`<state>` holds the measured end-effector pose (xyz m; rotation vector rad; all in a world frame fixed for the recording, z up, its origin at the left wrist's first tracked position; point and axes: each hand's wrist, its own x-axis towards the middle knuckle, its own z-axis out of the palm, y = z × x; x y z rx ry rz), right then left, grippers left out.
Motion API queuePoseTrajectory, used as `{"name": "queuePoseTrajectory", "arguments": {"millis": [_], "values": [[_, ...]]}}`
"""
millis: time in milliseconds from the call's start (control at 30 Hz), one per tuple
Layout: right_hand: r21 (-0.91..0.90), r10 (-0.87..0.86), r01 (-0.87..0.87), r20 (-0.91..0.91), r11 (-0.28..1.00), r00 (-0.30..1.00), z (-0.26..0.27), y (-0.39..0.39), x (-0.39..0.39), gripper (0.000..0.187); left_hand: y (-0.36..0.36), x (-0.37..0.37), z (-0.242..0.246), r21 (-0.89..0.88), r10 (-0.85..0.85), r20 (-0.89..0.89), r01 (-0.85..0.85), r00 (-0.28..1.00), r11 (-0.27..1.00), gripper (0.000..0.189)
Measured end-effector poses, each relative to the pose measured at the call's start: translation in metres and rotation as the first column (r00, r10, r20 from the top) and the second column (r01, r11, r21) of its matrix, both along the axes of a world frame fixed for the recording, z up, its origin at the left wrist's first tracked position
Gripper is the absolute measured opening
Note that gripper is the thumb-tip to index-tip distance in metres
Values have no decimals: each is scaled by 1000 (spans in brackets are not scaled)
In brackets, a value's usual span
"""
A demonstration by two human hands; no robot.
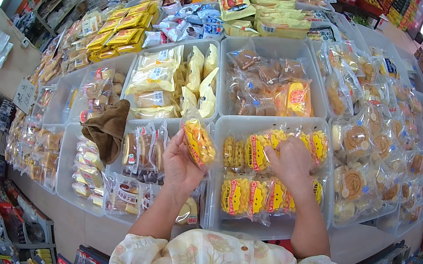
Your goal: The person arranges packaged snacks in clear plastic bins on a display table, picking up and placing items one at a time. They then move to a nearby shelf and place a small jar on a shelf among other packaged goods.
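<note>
My left hand (184, 165) holds a clear packet of yellow snack pastry (198, 140) with a yellow and red label, tilted above the bins. My right hand (290, 163) reaches into a translucent plastic bin (261, 233) of matching packets. Its fingers touch the upper row near a labelled packet (258, 151); the fingertips are partly hidden, so whether they grip one cannot be told. A lower row holds more such packets (237, 197), standing side by side. To the left of my left hand, a brown cloth (105, 130) lies draped over the bin edges.
Around these stand more bins: cream-coloured bags (156, 73), brown wrapped cakes (261, 77), round wrapped pastries (358, 141) and wrapped sliced cakes (143, 147). Yellow packets (123, 29) are stacked farther back. A handwritten card (25, 95) stands left. Stocked shelves (19, 212) flank the floor.
</note>
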<state>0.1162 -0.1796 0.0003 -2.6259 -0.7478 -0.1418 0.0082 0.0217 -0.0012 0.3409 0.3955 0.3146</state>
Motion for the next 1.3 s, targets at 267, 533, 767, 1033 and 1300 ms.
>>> {"name": "queuePoseTrajectory", "arguments": {"millis": [267, 533, 767, 1033, 1300], "values": [[-26, 70, -68, 121, 997, 990, -3, 13, -14, 28, -3, 2, 2, 41, 9, -58, -6, 998, 999, 34], [27, 146, -151, 131, 988, 981, -8, 24, -26, 32, -7, 0, 8, 60, 2, -46, 1, 999, 998, 33], [88, 18, -13, -63, 996, 998, -20, 27, -23, 48, -10, -1, 12, 80, -12, -42, 16, 999, 997, 32], [795, 334, 347, -545, 498, 769, -5, 11, -3, 41, -11, 0, 11, 50, -35, -16, 36, 999, 998, 31], [857, 437, 430, -515, 284, 737, 4, 12, -1, 34, -14, 0, 11, 44, -51, -7, 51, 999, 998, 32]]}}
